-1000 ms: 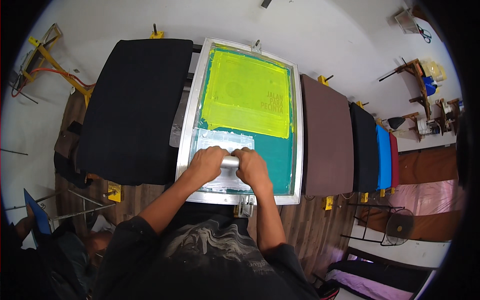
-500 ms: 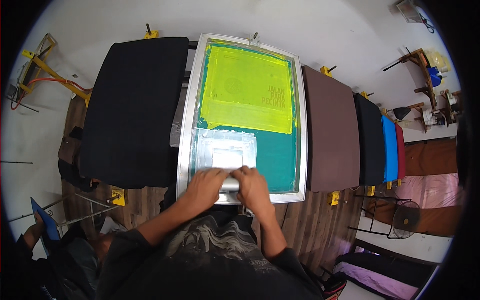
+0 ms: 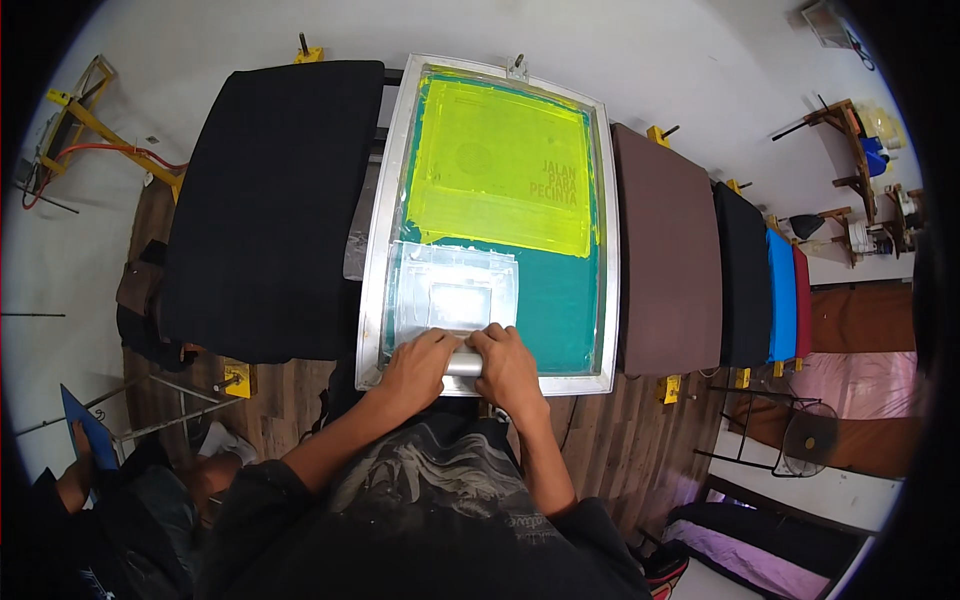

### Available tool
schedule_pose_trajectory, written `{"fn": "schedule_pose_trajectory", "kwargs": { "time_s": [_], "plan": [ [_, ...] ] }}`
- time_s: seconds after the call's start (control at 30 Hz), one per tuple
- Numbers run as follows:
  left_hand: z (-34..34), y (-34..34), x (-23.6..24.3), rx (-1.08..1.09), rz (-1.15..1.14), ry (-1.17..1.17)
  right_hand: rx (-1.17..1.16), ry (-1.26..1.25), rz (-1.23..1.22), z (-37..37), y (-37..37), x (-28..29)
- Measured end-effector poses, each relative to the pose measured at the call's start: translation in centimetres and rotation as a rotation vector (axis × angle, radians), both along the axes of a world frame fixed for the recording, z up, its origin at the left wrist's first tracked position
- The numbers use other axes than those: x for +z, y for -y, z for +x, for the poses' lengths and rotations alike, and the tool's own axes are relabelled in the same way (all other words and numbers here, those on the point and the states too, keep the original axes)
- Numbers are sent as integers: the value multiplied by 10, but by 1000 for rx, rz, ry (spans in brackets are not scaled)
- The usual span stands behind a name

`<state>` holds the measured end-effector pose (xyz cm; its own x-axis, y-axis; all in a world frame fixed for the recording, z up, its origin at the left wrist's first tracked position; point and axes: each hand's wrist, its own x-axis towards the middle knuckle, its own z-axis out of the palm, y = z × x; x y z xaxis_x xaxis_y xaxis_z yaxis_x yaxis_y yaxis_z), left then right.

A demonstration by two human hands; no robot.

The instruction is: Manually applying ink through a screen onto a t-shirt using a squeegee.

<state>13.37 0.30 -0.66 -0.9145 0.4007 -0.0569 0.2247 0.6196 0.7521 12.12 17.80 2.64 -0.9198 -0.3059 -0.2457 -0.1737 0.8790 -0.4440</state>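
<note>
A silver squeegee (image 3: 462, 364) is gripped by my left hand (image 3: 418, 365) and my right hand (image 3: 503, 365), both with fingers bent over it. It lies at the near end of an aluminium-framed screen (image 3: 606, 300). The screen's mesh (image 3: 555, 315) is teal, with a large yellow-green inked area (image 3: 500, 130) holding faint lettering across the far half. Just beyond my hands is a pale square stencil area (image 3: 460, 300) smeared with white ink at the near left of the screen. The squeegee's blade is hidden.
Cloth-covered boards flank the screen: black (image 3: 265, 210) at left; brown (image 3: 668, 250), black (image 3: 743, 280), blue (image 3: 781, 300) and red (image 3: 801, 305) at right. Yellow brackets (image 3: 236, 378) hold them. A person (image 3: 130, 510) holding a blue sheet (image 3: 92, 425) is at lower left. A fan (image 3: 808, 440) stands right.
Both hands and the squeegee have moved toward me, down to the screen's near edge, uncovering more of the pale stencil area. The whole scene sits slightly higher in the picture.
</note>
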Motion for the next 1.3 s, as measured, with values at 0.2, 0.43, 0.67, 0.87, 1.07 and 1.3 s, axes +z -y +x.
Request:
{"fn": "schedule_pose_trajectory", "kwargs": {
  "time_s": [0.2, 0.43, 0.67, 0.87, 1.07, 1.3],
  "plan": [
    [-35, 6, 13, -29, 8, 135, 88, 36, 64, -35, 2, 10],
    [-62, -5, 3, 73, 64, -44, -6, -80, 77, -65, 1, -10],
    [12, -1, -7, 38, 58, -56, -31, -82, -26, 15, 3, -7],
    [-10, 2, 13, -47, 3, 70, 84, 8, 48, -13, -5, 8],
    [-54, 1, -2, 11, 16, -83, 34, -111, 95, -50, 3, -3],
    [28, 4, -5, -5, -61, -159, 30, -128, 19, 33, 7, -15]
  ]
}}
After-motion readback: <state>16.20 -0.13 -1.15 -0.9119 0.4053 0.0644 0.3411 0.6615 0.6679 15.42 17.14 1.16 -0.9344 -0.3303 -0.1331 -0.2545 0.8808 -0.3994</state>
